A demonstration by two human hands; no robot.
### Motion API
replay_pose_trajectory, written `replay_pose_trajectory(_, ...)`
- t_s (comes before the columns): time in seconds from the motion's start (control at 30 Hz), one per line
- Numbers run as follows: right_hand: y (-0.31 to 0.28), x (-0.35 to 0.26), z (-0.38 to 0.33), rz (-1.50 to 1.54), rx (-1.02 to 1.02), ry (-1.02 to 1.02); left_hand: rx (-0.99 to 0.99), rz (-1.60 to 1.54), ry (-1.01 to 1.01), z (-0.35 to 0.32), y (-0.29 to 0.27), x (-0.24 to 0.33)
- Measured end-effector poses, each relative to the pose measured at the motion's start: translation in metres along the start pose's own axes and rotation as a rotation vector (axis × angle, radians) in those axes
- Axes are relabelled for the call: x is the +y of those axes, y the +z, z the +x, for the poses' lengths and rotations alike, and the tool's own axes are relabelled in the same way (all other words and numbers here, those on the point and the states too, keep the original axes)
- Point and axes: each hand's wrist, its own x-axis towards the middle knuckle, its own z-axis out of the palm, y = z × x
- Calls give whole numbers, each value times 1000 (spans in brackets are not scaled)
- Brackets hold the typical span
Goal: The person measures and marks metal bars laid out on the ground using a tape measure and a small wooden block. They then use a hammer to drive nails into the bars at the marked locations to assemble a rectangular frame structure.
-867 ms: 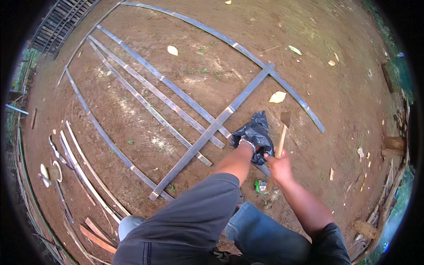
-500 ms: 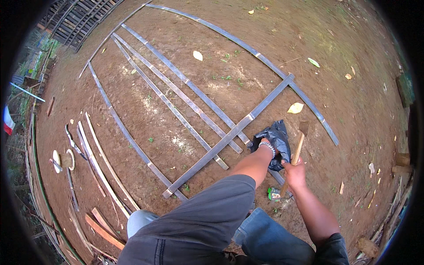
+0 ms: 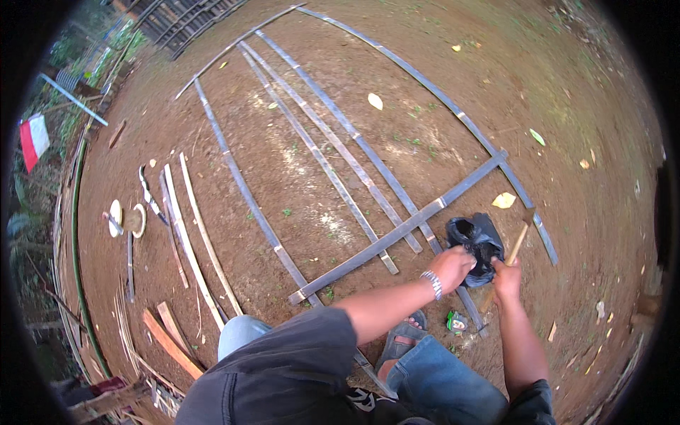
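The black plastic bag (image 3: 489, 232) is between my two hands, low over the dirt, its mouth gaping toward me. My left grip (image 3: 452, 267) is at the mouth, fingers curled and slightly blurred; I cannot tell whether they pinch anything. My right grip (image 3: 506, 281) is closed around the handle of a wooden-handled tool (image 3: 516, 244), and its thumb side seems to hold the bag's edge too. A small green packet (image 3: 456, 322) lies on the ground just below, beside my sandaled foot (image 3: 405, 342).

Beyond the bag, a dark crosspiece (image 3: 404, 230) lies over the near ends of the long strips: two outer strips (image 3: 244, 188) set wide, and three inner strips (image 3: 365, 145) bunched nearer the left one. A thin pole (image 3: 241, 51) spans the far end.

By my judgement the laying-out is well along, with both ends spanned. I can make out no fastenings at the crossings, so joining them may be what is left, and the inner spacing looks uneven. What the bag holds I cannot see.

Farther left lie loose pale strips (image 3: 202, 223) and brown wood offcuts (image 3: 168, 340), apart from the frame.
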Motion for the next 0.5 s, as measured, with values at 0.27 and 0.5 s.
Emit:
replay_pose_trajectory(0.27, -34, -62, -38, -81, -8, -45, 331, -180, -550, -173, -77, -73)
replay_pose_trajectory(0.5, -18, -186, -118, -523, -252, -208, 836, -317, -797, -250, -91, -114)
